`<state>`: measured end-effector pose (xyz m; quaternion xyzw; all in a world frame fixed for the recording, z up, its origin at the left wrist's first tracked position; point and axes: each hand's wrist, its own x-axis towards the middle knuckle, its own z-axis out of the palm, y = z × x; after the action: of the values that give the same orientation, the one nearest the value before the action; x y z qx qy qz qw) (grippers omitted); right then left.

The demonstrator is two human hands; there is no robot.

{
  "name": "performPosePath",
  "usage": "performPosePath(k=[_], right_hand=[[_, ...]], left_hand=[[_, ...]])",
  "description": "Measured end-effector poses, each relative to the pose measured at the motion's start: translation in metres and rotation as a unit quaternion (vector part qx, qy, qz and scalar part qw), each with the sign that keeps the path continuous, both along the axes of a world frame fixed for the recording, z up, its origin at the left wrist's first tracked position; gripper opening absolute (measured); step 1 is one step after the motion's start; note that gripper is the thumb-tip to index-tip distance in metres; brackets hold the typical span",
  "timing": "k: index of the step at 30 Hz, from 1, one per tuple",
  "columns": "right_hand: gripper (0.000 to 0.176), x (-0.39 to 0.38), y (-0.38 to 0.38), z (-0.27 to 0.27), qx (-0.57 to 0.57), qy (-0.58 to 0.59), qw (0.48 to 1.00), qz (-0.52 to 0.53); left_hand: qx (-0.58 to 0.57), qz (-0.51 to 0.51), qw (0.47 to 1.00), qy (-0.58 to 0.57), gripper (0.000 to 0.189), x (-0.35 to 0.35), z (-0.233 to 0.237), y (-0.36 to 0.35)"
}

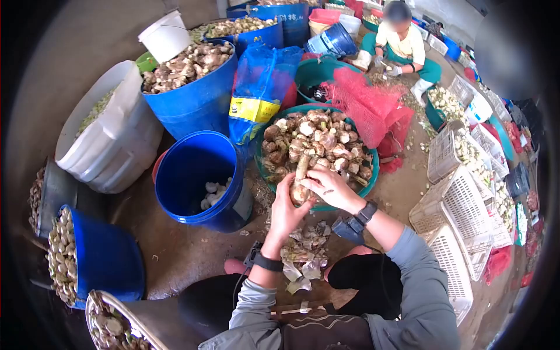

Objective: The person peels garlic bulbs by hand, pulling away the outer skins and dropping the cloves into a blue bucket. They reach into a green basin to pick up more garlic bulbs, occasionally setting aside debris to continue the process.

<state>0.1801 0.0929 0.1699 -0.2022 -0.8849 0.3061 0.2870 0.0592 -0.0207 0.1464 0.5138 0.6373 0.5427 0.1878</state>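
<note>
My left hand (286, 210) is wrapped round a brown-skinned bulb (301, 192) with a thick pale stem stub pointing up. The fingers of my right hand (333, 188) press on the same bulb from the other side, beside the stem. Both hands are over the near edge of a green tub (373, 175) heaped with similar bulbs (318, 137), some showing white flesh. Left of the tub stands a blue bucket (169, 213) with a few white peeled bulbs (213, 193) at its bottom. Between my knees lies a pile of papery peelings (304, 254).
Tall blue barrels (181, 111) of bulbs and a white bin (111, 151) stand at the left. A red mesh bag (373, 102) drapes over the tub's far side. White plastic crates (466, 201) line the right. Another person (402, 49) sits working at the back.
</note>
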Motion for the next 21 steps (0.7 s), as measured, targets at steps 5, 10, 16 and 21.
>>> performPosePath(k=[5, 10, 16, 21], right_hand=[[0.020, 0.033, -0.046, 0.011, -0.074, -0.030, 0.997, -0.010], [0.014, 0.059, -0.065, -0.016, -0.228, 0.037, 0.972, -0.046], [0.010, 0.074, -0.105, 0.002, -0.453, 0.208, 0.865, -0.059], [0.020, 0.078, -0.095, -0.020, -0.597, 0.269, 0.755, 0.012]], left_hand=[[-0.013, 0.113, 0.974, 0.193, 0.073, 0.046, 0.033, -0.049], [0.019, 0.113, 0.969, 0.217, 0.074, 0.076, 0.031, -0.077], [0.065, -0.101, 0.993, 0.010, 0.071, 0.050, 0.027, -0.085], [0.073, -0.196, 0.910, -0.359, 0.080, 0.066, 0.010, -0.080]])
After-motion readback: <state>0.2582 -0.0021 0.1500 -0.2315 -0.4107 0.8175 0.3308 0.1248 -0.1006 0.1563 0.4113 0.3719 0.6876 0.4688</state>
